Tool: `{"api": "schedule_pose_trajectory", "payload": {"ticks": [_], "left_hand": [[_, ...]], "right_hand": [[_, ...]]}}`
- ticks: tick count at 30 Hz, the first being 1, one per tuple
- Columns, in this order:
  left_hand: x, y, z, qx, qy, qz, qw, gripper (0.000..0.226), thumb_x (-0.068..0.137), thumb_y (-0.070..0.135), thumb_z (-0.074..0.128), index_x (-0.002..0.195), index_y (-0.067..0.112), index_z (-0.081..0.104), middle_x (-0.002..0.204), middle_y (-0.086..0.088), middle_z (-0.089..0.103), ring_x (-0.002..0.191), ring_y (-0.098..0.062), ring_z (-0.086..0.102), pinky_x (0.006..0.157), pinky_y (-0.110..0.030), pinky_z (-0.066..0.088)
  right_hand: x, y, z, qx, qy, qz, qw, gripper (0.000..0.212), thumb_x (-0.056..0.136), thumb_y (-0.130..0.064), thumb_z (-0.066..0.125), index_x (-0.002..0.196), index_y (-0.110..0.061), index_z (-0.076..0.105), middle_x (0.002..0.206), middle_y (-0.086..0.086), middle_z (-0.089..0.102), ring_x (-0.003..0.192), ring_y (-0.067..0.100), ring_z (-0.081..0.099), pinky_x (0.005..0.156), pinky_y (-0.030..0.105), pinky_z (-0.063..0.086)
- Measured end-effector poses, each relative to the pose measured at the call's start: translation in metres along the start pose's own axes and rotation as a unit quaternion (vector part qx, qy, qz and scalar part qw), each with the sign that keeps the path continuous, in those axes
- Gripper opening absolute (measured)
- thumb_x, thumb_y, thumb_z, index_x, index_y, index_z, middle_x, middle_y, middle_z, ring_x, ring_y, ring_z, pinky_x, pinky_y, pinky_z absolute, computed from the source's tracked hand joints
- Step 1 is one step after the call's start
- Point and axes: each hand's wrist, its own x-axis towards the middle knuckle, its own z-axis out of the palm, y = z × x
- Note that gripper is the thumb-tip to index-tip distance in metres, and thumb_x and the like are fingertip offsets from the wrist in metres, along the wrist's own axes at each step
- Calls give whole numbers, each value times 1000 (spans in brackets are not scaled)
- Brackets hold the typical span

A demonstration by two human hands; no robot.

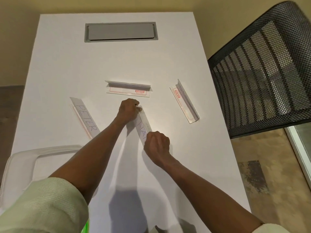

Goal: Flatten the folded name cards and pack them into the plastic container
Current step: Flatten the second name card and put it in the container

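Mid-table | left hand (128, 110), right hand (157, 142) | each pinching name card (142, 127) ends

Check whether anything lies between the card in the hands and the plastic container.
Only the person's own left forearm crosses that path. The held name card sits right of it, the plastic container at the table's near-left; the PETER card lies farther back.

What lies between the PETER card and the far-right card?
In the head view: the card both hands grip, left hand, right hand.
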Motion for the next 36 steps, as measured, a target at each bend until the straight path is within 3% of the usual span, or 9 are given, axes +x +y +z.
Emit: {"api": "schedule_pose_trajectory", "payload": {"ticks": [3,6,13,16,20,28,31,33,36], "left_hand": [[-8,-11,-3,-12,16,-15,1000,5,84,21,68,83,15,69,85,-8,60,86,-24,54,73,-30,36],[-19,-22,-4,-49,46,-40,997,20,81,24,71,70,20,54,75,-2,48,76,-21,46,68,-33,36],[-48,-30,-2,-108,122,-148,975,30,77,28,74,58,12,57,66,-6,56,68,-26,52,62,-27,38],[-59,-30,-1,-150,136,-189,961,26,77,27,76,79,1,72,90,-17,72,88,-33,66,75,-32,49],[-72,-28,-1,-146,147,-204,957,30,79,28,73,73,-1,70,81,-19,70,85,-35,66,72,-32,49],[-90,-29,-2,-125,162,-222,953,34,80,31,73,67,0,69,62,-10,60,65,-25,57,63,-25,41],[-96,-30,-3,-137,169,-224,950,35,79,30,74,64,-1,69,62,-14,63,63,-26,58,62,-24,40],[-100,-32,-3,-142,175,-217,950,37,79,30,74,62,-3,67,62,-18,65,62,-28,59,60,-25,40],[-106,-36,0,-144,184,-202,951,39,80,29,72,62,-5,66,57,-18,57,58,-28,50,60,-28,40]], "right_hand": [[-6,7,-3,-43,68,-21,997,13,68,-8,55,57,-15,59,50,1,54,41,20,53,43,17,33],[-3,21,-5,-70,109,-52,990,13,67,-11,52,56,-16,58,48,0,53,38,19,52,43,17,34],[9,40,-10,-149,69,-42,986,7,79,-10,67,84,-10,63,76,8,62,71,27,60,62,31,45],[16,45,-6,-75,10,-38,996,14,93,-5,40,101,-9,52,98,15,59,91,31,51,76,35,38],[19,42,-2,111,63,39,991,34,88,0,40,63,-21,29,63,2,34,75,23,29,59,30,20],[25,54,5,189,36,32,981,8,81,2,50,77,-1,56,88,15,56,88,33,52,69,35,42],[28,54,1,277,-26,42,960,25,91,-3,49,88,-27,54,109,6,48,102,22,46,96,43,45],[27,52,-7,315,-35,63,946,37,94,-6,44,75,-39,41,105,1,44,99,20,45,97,51,45],[30,54,-7,323,-2,82,943,22,90,-7,42,68,-8,46,77,10,48,80,26,46,76,55,46]]}}
